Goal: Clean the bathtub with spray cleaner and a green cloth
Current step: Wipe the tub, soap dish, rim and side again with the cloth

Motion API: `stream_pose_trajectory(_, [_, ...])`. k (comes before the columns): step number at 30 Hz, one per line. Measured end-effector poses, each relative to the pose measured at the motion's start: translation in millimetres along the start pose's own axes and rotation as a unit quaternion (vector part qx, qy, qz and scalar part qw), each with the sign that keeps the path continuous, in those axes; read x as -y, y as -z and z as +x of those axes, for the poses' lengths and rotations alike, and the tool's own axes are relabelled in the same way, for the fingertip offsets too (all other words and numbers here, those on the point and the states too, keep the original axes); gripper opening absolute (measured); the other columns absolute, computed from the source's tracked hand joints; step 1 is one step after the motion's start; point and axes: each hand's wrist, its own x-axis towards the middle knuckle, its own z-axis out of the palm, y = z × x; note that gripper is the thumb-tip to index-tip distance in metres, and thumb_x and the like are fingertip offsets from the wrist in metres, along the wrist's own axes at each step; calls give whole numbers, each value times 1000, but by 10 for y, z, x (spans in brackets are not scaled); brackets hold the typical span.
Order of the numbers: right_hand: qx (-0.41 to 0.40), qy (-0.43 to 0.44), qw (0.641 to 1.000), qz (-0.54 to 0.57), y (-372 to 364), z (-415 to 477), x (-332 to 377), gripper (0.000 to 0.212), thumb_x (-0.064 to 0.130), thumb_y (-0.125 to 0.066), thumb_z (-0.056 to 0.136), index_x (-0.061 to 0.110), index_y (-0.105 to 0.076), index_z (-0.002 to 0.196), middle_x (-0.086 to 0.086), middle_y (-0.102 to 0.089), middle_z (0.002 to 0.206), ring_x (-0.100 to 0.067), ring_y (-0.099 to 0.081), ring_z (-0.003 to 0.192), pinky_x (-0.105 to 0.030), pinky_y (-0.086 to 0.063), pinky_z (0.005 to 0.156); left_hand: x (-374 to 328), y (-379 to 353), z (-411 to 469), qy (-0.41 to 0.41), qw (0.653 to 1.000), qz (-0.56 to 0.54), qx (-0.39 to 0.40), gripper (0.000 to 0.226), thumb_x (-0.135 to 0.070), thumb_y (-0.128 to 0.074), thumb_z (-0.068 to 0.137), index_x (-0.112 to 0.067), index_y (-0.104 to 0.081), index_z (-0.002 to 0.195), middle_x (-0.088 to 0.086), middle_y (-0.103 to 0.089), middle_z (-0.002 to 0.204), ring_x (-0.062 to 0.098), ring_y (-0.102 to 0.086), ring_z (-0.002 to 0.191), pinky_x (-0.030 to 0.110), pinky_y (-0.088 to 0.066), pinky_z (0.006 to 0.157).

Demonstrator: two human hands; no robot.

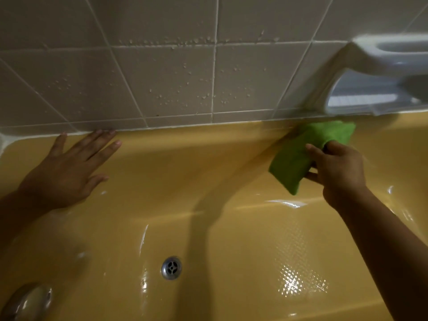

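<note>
The yellow bathtub (185, 163) fills the lower view, wet and glossy. My right hand (335, 172) grips a folded green cloth (301, 154) and holds it against the tub's far wall, its top end near the far rim at the right. My left hand (69, 167) lies flat with spread fingers on the far wall at the left, fingertips reaching the rim under the tiles. No spray cleaner bottle is in view.
A chrome drain (171, 267) sits in the tub floor. A round chrome fitting (27, 302) shows at the lower left. Grey wall tiles (162, 72) carry water droplets. A white ceramic soap holder (382, 72) juts from the wall above the cloth.
</note>
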Motion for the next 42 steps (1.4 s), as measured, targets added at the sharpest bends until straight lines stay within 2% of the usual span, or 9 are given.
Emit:
stream_pose_trajectory(4, [29,188,927,-325,-67,75,58,18,21,-65,91,6,-70,83,-20,-66,76,-42,-62,79,-51,-54,75,-8,4,-6,-5,1000,-6,2,82,-55,-34,91,-21,-21,164,-1,-9,173,22,-16,158,48,8,118])
stream_pose_trajectory(10, [106,169,904,-379,-23,52,137,19,20,-71,90,4,-70,80,-18,-66,75,-38,-62,76,-46,-54,68,-18,6,-8,-7,1000,0,-6,82,-54,-36,91,-21,-20,164,0,-10,173,23,-18,158,54,-2,117])
stream_pose_trajectory(14, [170,145,850,-478,78,-13,256,35,19,-75,89,14,-54,61,-7,-55,65,-21,-49,60,-30,-34,52,-21,7,-4,-9,1000,0,-13,83,-53,-37,90,-22,-20,164,0,-10,173,23,-18,158,54,-2,117])
stream_pose_trajectory(17, [187,151,819,-520,148,-13,322,16,21,-75,90,18,-60,84,-11,-68,86,-24,-55,71,-31,-38,59,-14,-1,-7,-6,1000,-2,-10,83,-53,-37,89,-22,-19,164,-1,-10,173,22,-17,158,53,1,117])
stream_pose_trajectory(19, [182,158,832,-500,192,-4,339,39,20,-74,91,19,-57,127,-13,-70,97,-29,-58,79,-34,-44,64,-7,-7,-7,-7,1000,-1,-9,84,-53,-38,89,-22,-19,164,-1,-10,173,23,-18,158,54,0,116])
stream_pose_trajectory(22, [192,227,844,-447,223,23,343,72,14,-70,93,30,-37,155,-5,-68,77,-22,-56,72,-34,-41,66,-1,-12,-5,-10,1000,1,-10,83,-53,-37,90,-21,-20,164,0,-10,173,24,-20,157,56,-2,116])
stream_pose_trajectory(27, [187,267,865,-382,127,110,363,41,13,-69,96,29,-67,133,-8,-73,116,-17,-59,95,-26,-41,82,-7,-20,-4,-13,1000,3,-14,82,-53,-37,90,-20,-22,164,1,-11,173,25,-20,157,57,-5,116])
stream_pose_trajectory(35, [58,284,930,-227,-344,255,200,37,20,-69,96,28,-68,132,-6,-74,109,-18,-67,95,-26,-50,83,0,-35,-5,-13,1000,10,-14,81,-53,-35,91,-20,-22,164,2,-11,173,24,-18,158,58,-7,117])
stream_pose_trajectory(42, [-13,285,928,-238,-714,282,64,44,11,-64,95,17,-63,139,-17,-73,114,-33,-66,99,-34,-51,89,-9,-52,7,-14,999,-5,-33,80,-52,-36,91,-17,-26,163,3,-14,172,27,-23,156,56,-5,118])
